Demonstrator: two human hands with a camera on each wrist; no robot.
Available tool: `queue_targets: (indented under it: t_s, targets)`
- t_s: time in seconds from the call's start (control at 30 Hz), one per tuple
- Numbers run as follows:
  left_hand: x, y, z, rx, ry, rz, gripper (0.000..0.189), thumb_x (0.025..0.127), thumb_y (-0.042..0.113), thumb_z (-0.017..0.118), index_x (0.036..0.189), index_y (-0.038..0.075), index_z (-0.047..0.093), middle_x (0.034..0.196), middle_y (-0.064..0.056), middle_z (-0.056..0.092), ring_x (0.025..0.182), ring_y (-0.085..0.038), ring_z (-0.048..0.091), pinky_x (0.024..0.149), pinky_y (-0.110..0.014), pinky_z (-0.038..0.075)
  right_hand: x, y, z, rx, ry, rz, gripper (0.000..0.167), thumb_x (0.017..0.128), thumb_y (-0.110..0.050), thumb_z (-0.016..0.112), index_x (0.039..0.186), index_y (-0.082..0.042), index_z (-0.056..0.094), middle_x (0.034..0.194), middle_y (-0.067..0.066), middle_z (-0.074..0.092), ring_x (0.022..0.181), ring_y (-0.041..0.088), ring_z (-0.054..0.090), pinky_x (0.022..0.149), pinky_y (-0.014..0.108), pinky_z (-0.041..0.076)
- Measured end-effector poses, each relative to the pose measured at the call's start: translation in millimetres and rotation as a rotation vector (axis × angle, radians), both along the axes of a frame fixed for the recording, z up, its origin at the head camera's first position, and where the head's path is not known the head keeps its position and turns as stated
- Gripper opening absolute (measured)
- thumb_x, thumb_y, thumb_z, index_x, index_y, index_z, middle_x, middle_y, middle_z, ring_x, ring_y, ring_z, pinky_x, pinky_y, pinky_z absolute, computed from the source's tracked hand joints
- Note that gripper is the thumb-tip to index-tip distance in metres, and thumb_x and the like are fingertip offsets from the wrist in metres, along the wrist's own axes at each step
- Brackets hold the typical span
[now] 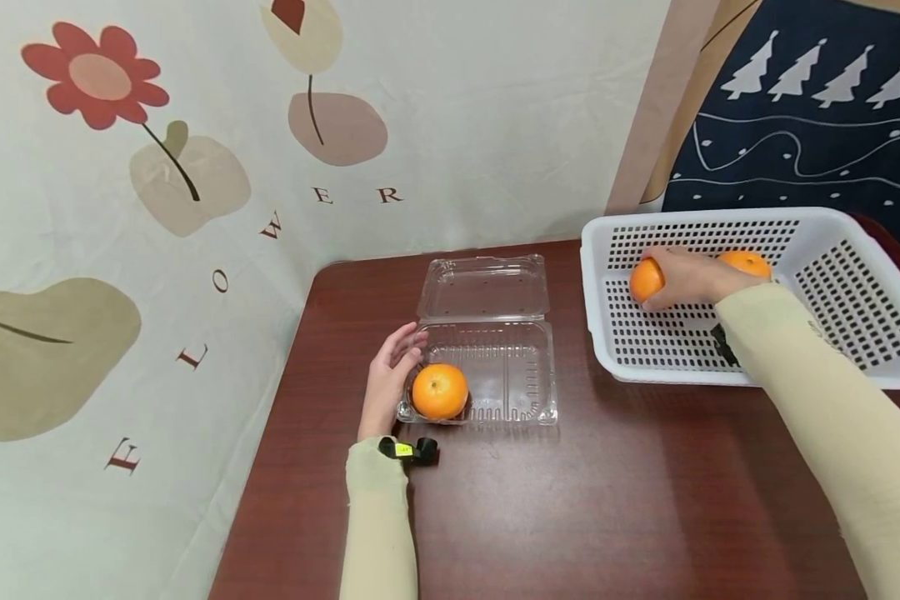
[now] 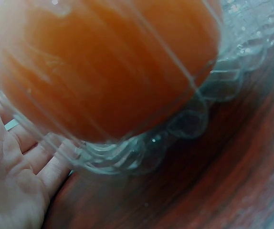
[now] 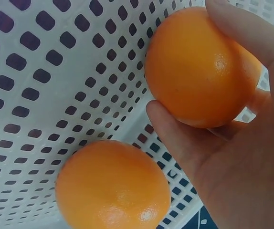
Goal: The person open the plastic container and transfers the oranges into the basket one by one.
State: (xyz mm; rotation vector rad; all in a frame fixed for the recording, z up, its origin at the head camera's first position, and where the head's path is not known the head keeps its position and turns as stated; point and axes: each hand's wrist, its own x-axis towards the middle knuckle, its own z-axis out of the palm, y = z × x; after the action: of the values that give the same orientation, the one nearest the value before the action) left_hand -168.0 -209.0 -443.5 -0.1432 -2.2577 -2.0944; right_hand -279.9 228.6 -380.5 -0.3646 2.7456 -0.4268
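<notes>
The right hand (image 1: pixel 686 275) has its thumb and fingers curled round an orange (image 3: pixel 199 67), with the thumb on one side and fingers on the other. This orange is in the left part of the white basket (image 1: pixel 598 350), at the right of the head view. I can't tell if it touches the basket floor. The skin looks smooth and shiny, so a loose hold could let it slip and roll. If it is not lifted high enough, it could bump the basket's rim.

The left hand (image 1: pixel 392 371) is at the left side of the clear box (image 1: pixel 528 367), near the middle of the head view. Its fingers look loose, not squeezed tight. I can't tell how hard they press. The box looks thin and light, so a hard push could bend it or make it slide on the brown table (image 1: pixel 570 508).

One more orange (image 1: pixel 440 396) sits in the box's lower left corner. It is round, so a bump could roll it. The lid (image 1: pixel 483 287) lies open behind. Another orange (image 3: pixel 113 191) is in the basket, partly behind the right arm in the head view.
</notes>
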Motion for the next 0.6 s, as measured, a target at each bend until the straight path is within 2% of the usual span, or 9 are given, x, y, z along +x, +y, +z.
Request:
queue_targets:
  t_s: [0.6]
  targets:
    - [0.5, 1.4, -0.1, 0.016, 0.01, -0.007, 0.043, 0.09, 0.004, 0.05, 0.132, 0.004, 0.04, 0.125, -0.018, 0.049, 0.116, -0.029, 0.045, 0.092, -0.029, 0.041, 2.2, 3.5, -0.6, -0.028, -0.014, 0.001, 0.082, 0.07, -0.034, 0.074, 0.133, -0.006, 0.03, 0.119, 0.023, 0.038, 0.096, 0.035, 0.042, 0.079, 0.052, 0.04]
